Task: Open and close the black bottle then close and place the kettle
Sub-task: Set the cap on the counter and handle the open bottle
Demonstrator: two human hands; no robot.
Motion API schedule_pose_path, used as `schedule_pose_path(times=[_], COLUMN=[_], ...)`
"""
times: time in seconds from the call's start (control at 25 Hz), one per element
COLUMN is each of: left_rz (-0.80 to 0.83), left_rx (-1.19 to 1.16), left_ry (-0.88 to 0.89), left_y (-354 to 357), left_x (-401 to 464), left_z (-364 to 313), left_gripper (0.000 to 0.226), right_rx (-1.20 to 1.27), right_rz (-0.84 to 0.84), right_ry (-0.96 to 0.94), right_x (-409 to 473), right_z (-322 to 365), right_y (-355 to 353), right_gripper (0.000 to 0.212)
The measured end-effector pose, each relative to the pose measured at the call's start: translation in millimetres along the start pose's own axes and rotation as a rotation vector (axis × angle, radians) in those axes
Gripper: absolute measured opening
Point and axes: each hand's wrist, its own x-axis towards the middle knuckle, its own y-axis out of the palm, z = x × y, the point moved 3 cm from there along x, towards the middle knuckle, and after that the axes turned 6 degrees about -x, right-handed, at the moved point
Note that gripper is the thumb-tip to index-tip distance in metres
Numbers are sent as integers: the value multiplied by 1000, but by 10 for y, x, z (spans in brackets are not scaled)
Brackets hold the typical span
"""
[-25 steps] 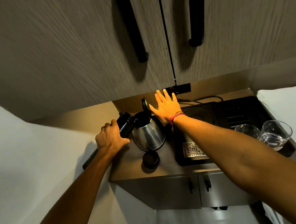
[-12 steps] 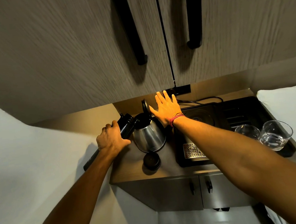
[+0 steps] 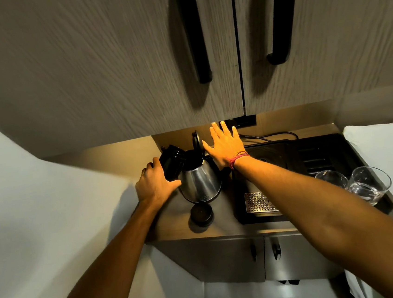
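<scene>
A steel kettle point(image 3: 200, 183) stands on the wooden counter point(image 3: 225, 221), its black lid point(image 3: 196, 141) flipped upright. My left hand point(image 3: 154, 184) grips the black bottle point(image 3: 172, 160), which is tilted with its open mouth over the kettle's opening. The bottle's round black cap point(image 3: 201, 214) lies on the counter in front of the kettle. My right hand point(image 3: 225, 145) is flat, fingers spread, just right of the raised lid and over the kettle's handle side, holding nothing that I can see.
A black tray point(image 3: 336, 148) with a metal drip grate point(image 3: 259, 202) lies right of the kettle. Two glasses point(image 3: 366, 185) stand at its right end. Overhead cabinet doors point(image 3: 132, 58) with black handles hang low above the counter. A black cable point(image 3: 271, 136) runs along the back wall.
Hardly anything moved; my left hand and the tilted bottle have shifted slightly toward the kettle. The right hand stays by the lid.
</scene>
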Motion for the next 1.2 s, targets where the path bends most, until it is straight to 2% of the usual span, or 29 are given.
schedule_pose_path(times=[0.16,0.28,0.6,0.72,0.8,0.88,0.96,1.04,1.12,1.2], left_rz=[-77,-162,-210,-161,-69,87,277,377,366,351], left_rx=[-500,-739,-859,-846,-822,-672,-403,-213,-194,-208], left_ry=[-207,-266,-322,-334,-355,-412,-445,-327,-108,64], left_y=[150,302,536,541,589,687,822,955,1014,1044], left_x=[-68,-162,-239,-238,-314,-486,-715,-890,-934,-887], left_z=[233,323,518,603,669,728,740,582,259,-61], left_gripper=[77,79,86,91,94,91,79,62,49,58], right_rx=[-22,-43,-65,-55,-59,-69,-82,-91,-99,-161], right_rz=[13,22,28,19,12,6,1,10,17,21], right_ry=[-12,-21,-36,-39,-47,-56,-65,-74,-82,-121], right_x=[8,21,14,-4,-16,-23,-20,-16,-14,-23], right_z=[7,12,56,68,85,90,97,99,105,110], right_y=[9,11,3,-14,-24,-29,-23,1,24,29], right_gripper=[79,78,70,68,68,66,65,64,63,64])
